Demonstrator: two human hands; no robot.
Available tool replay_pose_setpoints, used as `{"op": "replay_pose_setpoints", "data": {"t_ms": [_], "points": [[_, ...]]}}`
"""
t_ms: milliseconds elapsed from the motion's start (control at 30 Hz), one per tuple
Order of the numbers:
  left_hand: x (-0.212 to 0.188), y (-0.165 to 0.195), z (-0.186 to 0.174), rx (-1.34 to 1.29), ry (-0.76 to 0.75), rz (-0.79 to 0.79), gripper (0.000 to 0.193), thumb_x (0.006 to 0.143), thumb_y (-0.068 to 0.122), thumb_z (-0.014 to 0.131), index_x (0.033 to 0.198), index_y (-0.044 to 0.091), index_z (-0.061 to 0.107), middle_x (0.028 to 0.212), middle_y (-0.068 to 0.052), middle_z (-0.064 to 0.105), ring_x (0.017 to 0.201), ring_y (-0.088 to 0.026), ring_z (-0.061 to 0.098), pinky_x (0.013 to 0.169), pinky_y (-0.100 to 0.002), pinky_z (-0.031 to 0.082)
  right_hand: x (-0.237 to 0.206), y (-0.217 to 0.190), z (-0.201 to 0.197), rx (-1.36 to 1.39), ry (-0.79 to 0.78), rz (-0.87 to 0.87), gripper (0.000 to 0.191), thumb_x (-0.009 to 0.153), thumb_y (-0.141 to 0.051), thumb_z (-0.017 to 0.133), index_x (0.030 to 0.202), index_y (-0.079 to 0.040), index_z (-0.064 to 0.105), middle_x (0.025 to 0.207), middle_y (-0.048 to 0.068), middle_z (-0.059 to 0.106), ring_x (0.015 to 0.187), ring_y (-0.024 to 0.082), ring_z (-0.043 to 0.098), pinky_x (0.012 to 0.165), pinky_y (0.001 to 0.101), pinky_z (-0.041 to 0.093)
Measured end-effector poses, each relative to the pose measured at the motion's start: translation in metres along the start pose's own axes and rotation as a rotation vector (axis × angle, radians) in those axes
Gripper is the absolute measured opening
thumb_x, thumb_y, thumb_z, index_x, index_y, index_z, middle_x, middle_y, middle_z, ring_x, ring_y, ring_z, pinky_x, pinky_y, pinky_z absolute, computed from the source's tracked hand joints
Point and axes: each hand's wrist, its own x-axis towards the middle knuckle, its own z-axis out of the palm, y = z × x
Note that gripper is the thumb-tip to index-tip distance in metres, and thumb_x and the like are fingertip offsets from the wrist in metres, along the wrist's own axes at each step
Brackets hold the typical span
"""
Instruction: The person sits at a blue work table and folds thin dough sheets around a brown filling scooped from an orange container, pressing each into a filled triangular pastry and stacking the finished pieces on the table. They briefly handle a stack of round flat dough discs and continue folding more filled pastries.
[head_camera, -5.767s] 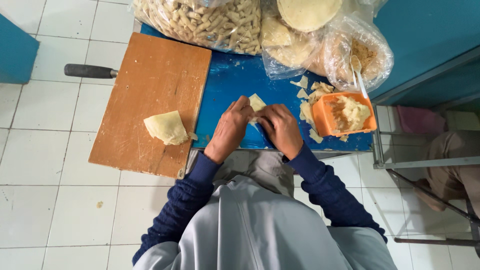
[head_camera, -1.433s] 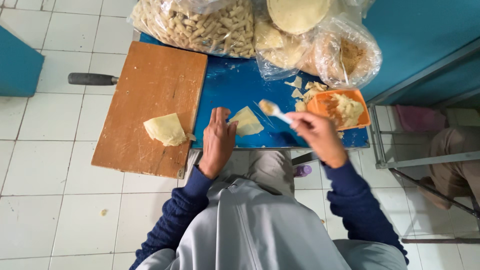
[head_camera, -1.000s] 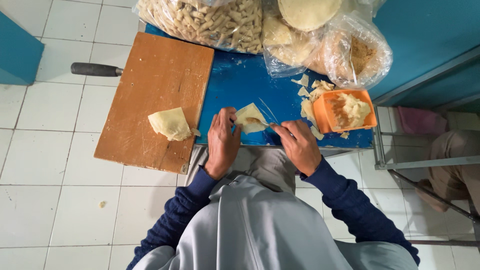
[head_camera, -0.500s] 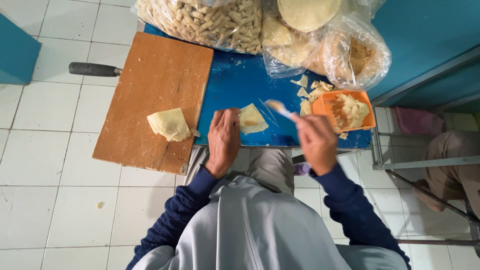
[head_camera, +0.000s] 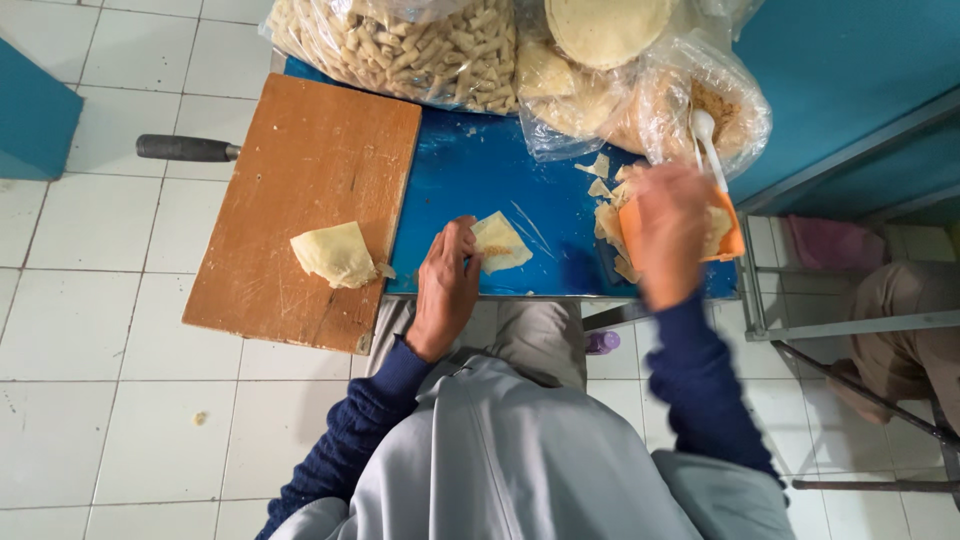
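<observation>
A dough wrapper (head_camera: 499, 243) is being pinned flat on the blue table (head_camera: 470, 185) by the left hand (head_camera: 446, 288), while a white spoon (head_camera: 706, 140) is being gripped by the blurred right hand (head_camera: 668, 232) over the orange tub (head_camera: 728, 238) at three o'clock, a cutting board (head_camera: 300, 190) lying at nine o'clock.

The single head-worn camera looks almost straight down from above the person's shoulders, fairly near, onto the blue bench (head_camera: 470, 170), the wooden board (head_camera: 300, 190) and surrounding white floor tiles (head_camera: 90, 330).
</observation>
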Motion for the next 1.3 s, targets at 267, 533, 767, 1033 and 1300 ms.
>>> {"op": "replay_pose_setpoints", "data": {"t_ms": [267, 533, 767, 1033, 1300], "points": [[-0.002, -0.002, -0.002, 0.008, 0.01, 0.034, 0.046, 0.086, -0.009, 0.068, 0.129, 0.002, 0.055, 0.094, -0.009, 0.057, 0.083, -0.027, 0.061, 0.073, -0.04, 0.052, -0.049, -0.075, 0.05, 0.21, -0.257, 0.203, 0.017, 0.087, -0.006, 0.079, 0.101, -0.003, 0.07, 0.093, 0.011, 0.062, 0.086, 0.029, 0.062, 0.076, 0.0405, 0.049], [-0.001, 0.002, -0.001, 0.026, 0.041, 0.069, 0.039, 0.09, -0.007, 0.067, 0.126, 0.002, 0.057, 0.09, -0.007, 0.061, 0.083, -0.025, 0.063, 0.074, -0.038, 0.052, -0.051, -0.077, 0.055, 0.285, -0.207, 0.242, 0.009, 0.091, -0.002, 0.075, 0.097, -0.002, 0.067, 0.093, 0.01, 0.068, 0.076, 0.025, 0.068, 0.065, 0.0361, 0.053], [0.004, 0.004, 0.002, -0.01, -0.016, 0.041, 0.04, 0.088, -0.006, 0.068, 0.126, 0.002, 0.058, 0.088, -0.008, 0.061, 0.084, -0.027, 0.063, 0.075, -0.039, 0.053, -0.05, -0.085, 0.054, 0.372, -0.181, 0.17, 0.018, 0.097, 0.001, 0.067, 0.114, -0.004, 0.071, 0.108, 0.011, 0.073, 0.093, 0.028, 0.072, 0.074, 0.035, 0.057], [0.008, 0.004, -0.005, -0.046, -0.14, 0.078, 0.048, 0.079, -0.003, 0.075, 0.123, 0.001, 0.056, 0.104, -0.014, 0.062, 0.09, -0.032, 0.064, 0.079, -0.044, 0.051, -0.052, -0.086, 0.053, 0.326, -0.255, 0.058, 0.028, 0.09, -0.004, 0.07, 0.118, -0.006, 0.069, 0.113, 0.011, 0.073, 0.103, 0.033, 0.067, 0.089, 0.0413, 0.05], [0.01, 0.0, -0.012, -0.026, -0.227, 0.221, 0.037, 0.078, 0.003, 0.076, 0.11, 0.0, 0.059, 0.111, -0.017, 0.057, 0.104, -0.038, 0.056, 0.089, -0.044, 0.048, -0.046, -0.076, 0.065, 0.297, -0.231, -0.004, 0.01, 0.098, -0.006, 0.069, 0.107, -0.008, 0.071, 0.102, 0.007, 0.074, 0.093, 0.027, 0.07, 0.086, 0.0405, 0.051]]}}
